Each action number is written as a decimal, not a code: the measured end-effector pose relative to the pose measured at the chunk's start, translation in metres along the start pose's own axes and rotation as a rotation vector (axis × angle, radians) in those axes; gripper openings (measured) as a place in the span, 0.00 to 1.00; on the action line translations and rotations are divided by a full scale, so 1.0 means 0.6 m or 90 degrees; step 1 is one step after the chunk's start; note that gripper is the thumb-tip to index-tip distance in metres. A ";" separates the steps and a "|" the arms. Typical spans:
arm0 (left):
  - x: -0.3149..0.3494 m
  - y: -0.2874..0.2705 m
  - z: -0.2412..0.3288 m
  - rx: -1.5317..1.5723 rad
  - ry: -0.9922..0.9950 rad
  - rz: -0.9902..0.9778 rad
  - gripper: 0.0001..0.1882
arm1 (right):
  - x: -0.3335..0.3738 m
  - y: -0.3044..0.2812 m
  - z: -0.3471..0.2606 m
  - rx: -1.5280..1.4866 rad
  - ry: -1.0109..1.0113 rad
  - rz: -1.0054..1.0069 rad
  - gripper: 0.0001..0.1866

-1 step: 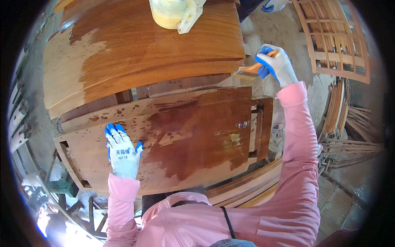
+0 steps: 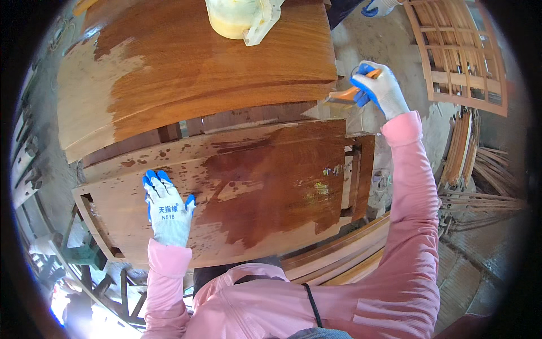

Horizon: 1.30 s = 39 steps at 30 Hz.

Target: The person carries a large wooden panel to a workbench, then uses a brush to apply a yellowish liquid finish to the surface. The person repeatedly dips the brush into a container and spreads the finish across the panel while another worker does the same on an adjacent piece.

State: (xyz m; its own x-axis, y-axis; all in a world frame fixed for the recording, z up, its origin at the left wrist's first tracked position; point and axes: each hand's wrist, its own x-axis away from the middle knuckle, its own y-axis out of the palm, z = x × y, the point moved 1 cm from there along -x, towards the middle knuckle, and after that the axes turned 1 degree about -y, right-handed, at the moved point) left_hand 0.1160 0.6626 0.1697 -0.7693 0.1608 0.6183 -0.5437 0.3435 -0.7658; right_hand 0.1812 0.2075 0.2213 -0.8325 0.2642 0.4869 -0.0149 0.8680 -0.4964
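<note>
My left hand (image 2: pixel 170 212), in a white glove with blue coating, lies flat on a wooden panel (image 2: pixel 271 186), its fingers stretched out. The panel's middle and right are wet and dark reddish-brown; its left end is pale with scattered drops. My right hand (image 2: pixel 381 90), gloved alike, is closed round the orange handle of a paintbrush (image 2: pixel 342 96). The brush is beyond the panel's far right corner, near the right edge of a larger wooden board (image 2: pixel 237 73). Whether the bristles touch that board I cannot tell. A translucent tub (image 2: pixel 231 20) with yellowish contents stands on the larger board.
Another person's gloved hand (image 2: pixel 379 7) shows at the top. A wooden lattice frame (image 2: pixel 467 79) is at the far right, above bundled wood strips (image 2: pixel 460 150). Long planks (image 2: pixel 339 248) lie between the panel and my right side. Metal framing (image 2: pixel 124 294) stands at lower left.
The brush in my right hand has tilted slightly, its bristle end rising a little in the picture. My left hand stays in place on the panel.
</note>
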 end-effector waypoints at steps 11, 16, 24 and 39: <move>-0.016 0.000 0.007 -0.116 0.014 -0.028 0.52 | -0.051 -0.018 0.004 0.014 0.133 -0.101 0.08; -0.015 0.004 0.005 -0.124 0.024 0.004 0.49 | -0.064 -0.044 0.053 -0.086 0.103 -0.149 0.07; -0.016 0.000 0.006 -0.104 0.010 -0.021 0.50 | -0.040 0.026 -0.021 -0.115 0.099 -0.180 0.07; -0.013 0.007 0.003 -0.068 0.037 0.037 0.50 | -0.024 0.164 -0.063 -0.143 -0.096 -0.215 0.08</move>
State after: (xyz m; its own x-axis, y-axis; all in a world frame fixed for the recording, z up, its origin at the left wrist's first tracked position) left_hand 0.1194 0.6614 0.1611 -0.7762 0.2353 0.5849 -0.4574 0.4283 -0.7793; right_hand 0.2124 0.3051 0.1926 -0.8734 -0.1012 0.4764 -0.1944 0.9693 -0.1505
